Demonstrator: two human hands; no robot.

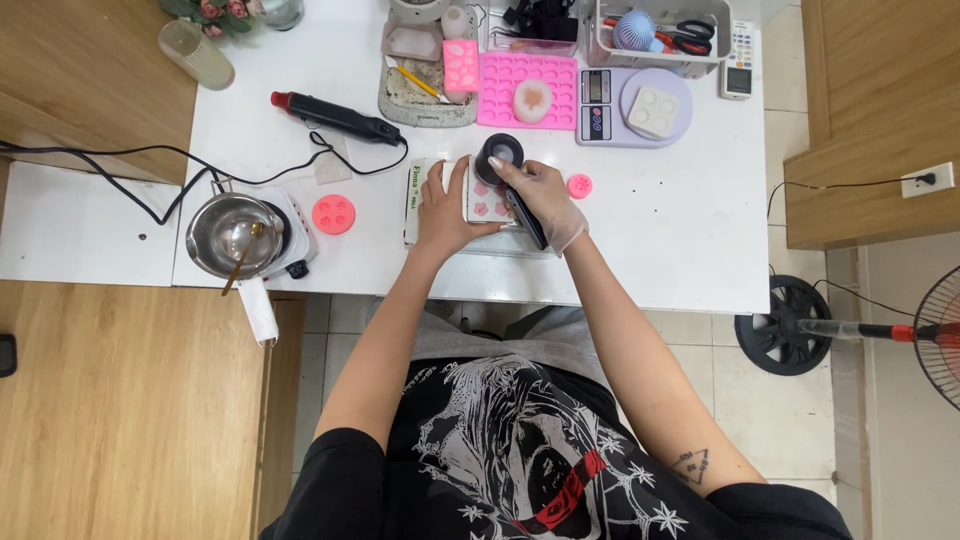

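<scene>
White table (pixel 650 220) | left hand (pixel 445 205) flat on white mould (pixel 485 200); right hand (pixel 545 200) grips black tool (pixel 510 180) above it

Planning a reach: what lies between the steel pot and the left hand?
Head view: a round pink mould on the white table, between steel pot and left hand.

I am looking at a small home craft corner, set up for moulding wax or soap. The white table (pixel 680 240) carries pink silicone moulds (pixel 527 90) and a digital scale (pixel 632 108) along its far edge, with a metal melting pot (pixel 228 235) at its left edge. Wood-panelled walls, tiled floor and a standing fan (pixel 940 335) suggest a domestic room.
</scene>
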